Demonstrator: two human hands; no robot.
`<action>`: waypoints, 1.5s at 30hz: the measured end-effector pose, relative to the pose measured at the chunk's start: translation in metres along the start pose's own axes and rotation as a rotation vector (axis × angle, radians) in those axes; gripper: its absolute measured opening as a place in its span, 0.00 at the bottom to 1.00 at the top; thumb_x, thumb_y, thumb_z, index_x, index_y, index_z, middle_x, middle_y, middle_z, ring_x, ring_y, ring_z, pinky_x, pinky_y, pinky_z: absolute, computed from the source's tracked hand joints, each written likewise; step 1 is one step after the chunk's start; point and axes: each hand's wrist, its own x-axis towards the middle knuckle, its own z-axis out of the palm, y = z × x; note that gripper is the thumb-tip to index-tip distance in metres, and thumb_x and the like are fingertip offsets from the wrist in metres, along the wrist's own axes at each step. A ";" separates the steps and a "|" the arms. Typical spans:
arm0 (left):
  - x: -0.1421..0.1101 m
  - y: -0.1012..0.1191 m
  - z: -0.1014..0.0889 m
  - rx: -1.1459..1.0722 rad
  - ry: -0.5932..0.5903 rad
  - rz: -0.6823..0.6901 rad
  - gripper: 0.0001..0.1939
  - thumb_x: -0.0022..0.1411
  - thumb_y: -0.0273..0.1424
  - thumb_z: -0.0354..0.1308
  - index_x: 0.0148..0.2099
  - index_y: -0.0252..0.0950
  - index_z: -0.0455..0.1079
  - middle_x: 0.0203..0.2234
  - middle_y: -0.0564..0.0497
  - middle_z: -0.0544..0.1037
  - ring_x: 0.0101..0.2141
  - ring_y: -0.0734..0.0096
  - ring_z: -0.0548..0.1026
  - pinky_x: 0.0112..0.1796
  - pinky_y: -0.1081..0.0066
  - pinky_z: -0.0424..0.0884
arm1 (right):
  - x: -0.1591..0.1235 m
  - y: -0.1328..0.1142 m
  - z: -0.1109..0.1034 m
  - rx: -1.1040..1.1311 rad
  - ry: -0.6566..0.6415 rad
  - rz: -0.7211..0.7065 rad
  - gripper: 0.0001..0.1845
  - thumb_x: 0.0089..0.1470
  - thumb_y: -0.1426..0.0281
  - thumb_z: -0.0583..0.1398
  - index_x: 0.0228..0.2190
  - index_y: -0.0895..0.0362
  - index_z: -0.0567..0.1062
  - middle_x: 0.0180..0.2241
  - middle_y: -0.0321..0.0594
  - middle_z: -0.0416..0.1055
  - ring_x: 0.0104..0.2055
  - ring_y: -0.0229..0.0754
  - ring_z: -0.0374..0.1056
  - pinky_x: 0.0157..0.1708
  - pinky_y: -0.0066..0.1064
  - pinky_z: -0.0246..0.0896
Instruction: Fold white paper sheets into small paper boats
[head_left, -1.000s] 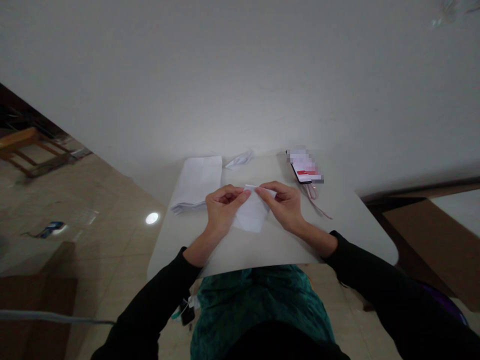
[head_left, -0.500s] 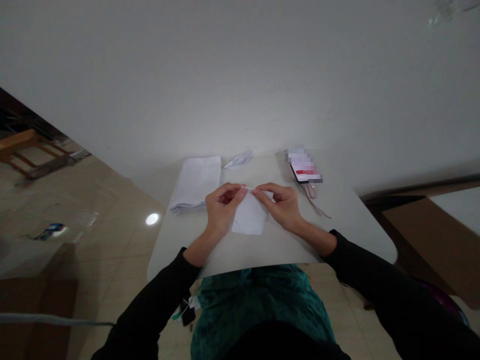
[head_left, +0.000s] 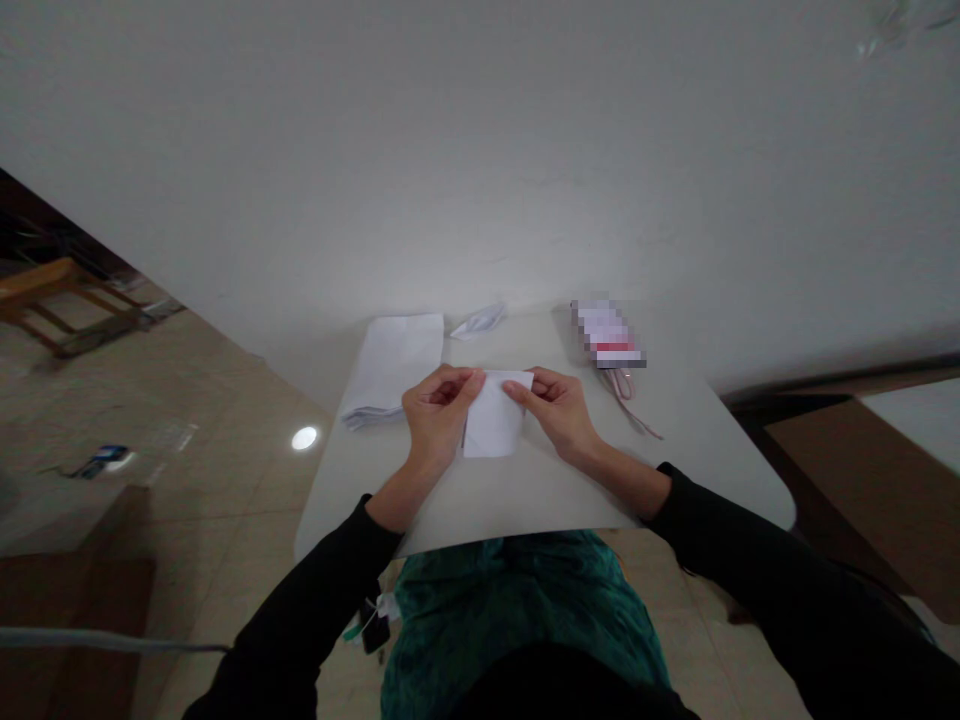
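Observation:
A small piece of white paper (head_left: 493,420), roughly square, is held up over the white table (head_left: 525,500). My left hand (head_left: 441,415) pinches its upper left corner between thumb and fingers. At the upper right edge, my right hand (head_left: 559,408) grips it with the thumb on the near face and the fingers behind. Left of my hands lies a stack of folded white paper sheets (head_left: 397,360). Behind them, against the wall, rests a folded paper boat (head_left: 480,322).
A phone (head_left: 609,332) with a pink strap (head_left: 622,385) lies at the table's back right. The wall (head_left: 480,180) bounds the table's far side. A wooden stool (head_left: 45,290) stands on the floor at left, and a cardboard box (head_left: 862,490) is at right.
The top edge of the paper has opened out flat between my hands, and its face now shows more squarely. My right thumb lies on its front, and my left hand has shifted slightly left.

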 end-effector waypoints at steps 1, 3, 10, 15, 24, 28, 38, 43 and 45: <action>0.001 -0.001 0.000 0.011 0.018 -0.002 0.09 0.51 0.37 0.69 0.31 0.37 0.77 0.24 0.54 0.76 0.24 0.78 0.71 0.25 0.76 0.67 | 0.000 0.001 0.001 0.016 -0.007 0.016 0.21 0.45 0.51 0.68 0.29 0.56 0.79 0.27 0.38 0.77 0.28 0.40 0.71 0.28 0.31 0.68; 0.001 -0.003 -0.001 0.028 0.039 -0.011 0.10 0.51 0.38 0.69 0.31 0.37 0.77 0.25 0.54 0.77 0.24 0.77 0.71 0.26 0.76 0.67 | 0.000 0.002 0.001 0.002 0.003 0.018 0.20 0.45 0.51 0.68 0.26 0.57 0.78 0.25 0.37 0.76 0.27 0.39 0.69 0.26 0.31 0.66; -0.002 -0.005 0.004 0.007 -0.005 -0.060 0.12 0.56 0.40 0.66 0.34 0.37 0.72 0.27 0.54 0.74 0.27 0.78 0.71 0.28 0.78 0.67 | 0.001 0.003 -0.004 -0.145 0.047 -0.039 0.21 0.48 0.53 0.67 0.20 0.57 0.76 0.19 0.33 0.68 0.21 0.34 0.60 0.20 0.28 0.54; -0.006 -0.002 0.006 0.066 -0.156 -0.146 0.16 0.58 0.45 0.63 0.34 0.36 0.71 0.26 0.54 0.73 0.25 0.76 0.70 0.24 0.77 0.64 | 0.002 0.006 -0.004 -0.160 0.051 -0.055 0.21 0.48 0.51 0.66 0.22 0.57 0.78 0.21 0.35 0.70 0.23 0.36 0.62 0.22 0.28 0.56; -0.006 -0.013 0.000 0.447 -0.196 0.049 0.23 0.63 0.46 0.56 0.23 0.35 0.65 0.15 0.58 0.58 0.19 0.78 0.57 0.21 0.75 0.52 | 0.007 0.008 -0.005 -0.100 0.114 -0.078 0.19 0.46 0.54 0.68 0.22 0.58 0.77 0.20 0.34 0.69 0.22 0.34 0.62 0.21 0.27 0.57; -0.005 -0.011 0.001 0.461 -0.217 0.047 0.23 0.64 0.46 0.54 0.23 0.35 0.63 0.15 0.58 0.57 0.19 0.78 0.56 0.21 0.75 0.52 | 0.012 0.007 -0.005 0.002 0.188 -0.075 0.17 0.42 0.56 0.70 0.26 0.57 0.79 0.22 0.36 0.74 0.22 0.35 0.65 0.23 0.28 0.62; -0.005 -0.010 0.000 0.479 -0.167 0.135 0.25 0.65 0.44 0.54 0.21 0.35 0.58 0.14 0.59 0.55 0.18 0.80 0.55 0.21 0.75 0.52 | 0.010 0.009 -0.004 0.018 0.101 0.026 0.20 0.46 0.51 0.66 0.27 0.57 0.79 0.23 0.36 0.73 0.24 0.36 0.65 0.23 0.29 0.62; -0.003 -0.015 0.001 0.406 -0.125 0.114 0.22 0.60 0.43 0.60 0.22 0.35 0.63 0.14 0.59 0.61 0.18 0.80 0.59 0.22 0.76 0.57 | 0.005 0.011 -0.003 -0.130 -0.003 0.039 0.26 0.45 0.49 0.66 0.16 0.58 0.71 0.16 0.32 0.62 0.20 0.33 0.56 0.20 0.26 0.51; -0.002 -0.016 0.003 0.289 -0.183 0.020 0.17 0.56 0.43 0.64 0.29 0.33 0.72 0.20 0.55 0.72 0.21 0.77 0.67 0.24 0.76 0.62 | 0.005 0.012 -0.005 -0.157 0.017 0.013 0.26 0.46 0.49 0.65 0.15 0.58 0.70 0.15 0.32 0.60 0.20 0.33 0.54 0.20 0.27 0.50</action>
